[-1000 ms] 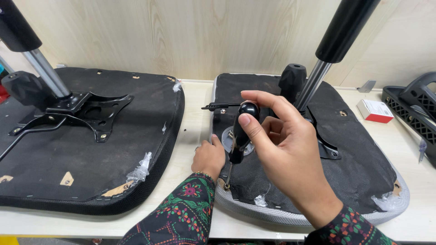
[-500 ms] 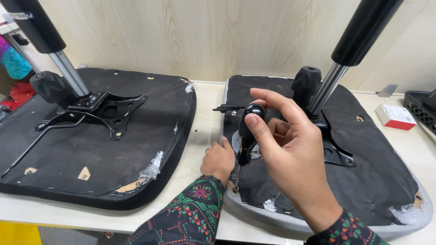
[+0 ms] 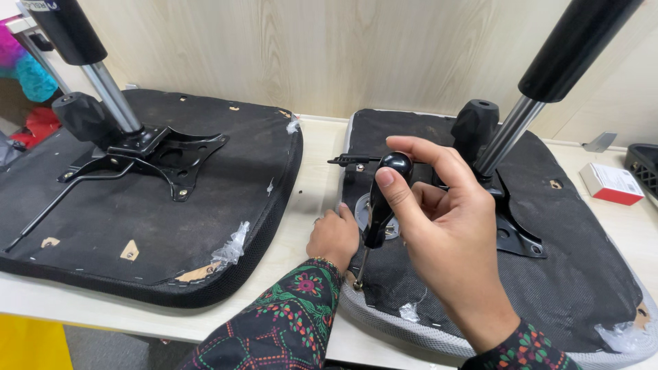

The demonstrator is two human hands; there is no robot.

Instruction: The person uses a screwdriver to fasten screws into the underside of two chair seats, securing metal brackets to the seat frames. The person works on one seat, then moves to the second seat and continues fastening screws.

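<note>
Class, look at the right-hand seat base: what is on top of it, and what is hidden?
On the seat base: a metal bracket, gas cylinder, screwdriver. The right hand covers the bracket's middle.

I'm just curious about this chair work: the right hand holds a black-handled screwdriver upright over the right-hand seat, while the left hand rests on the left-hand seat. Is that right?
Not quite. In the head view the left hand rests at the edge of the right-hand seat, beside the screwdriver that the right hand holds upright. The left-hand seat lies untouched.
</note>
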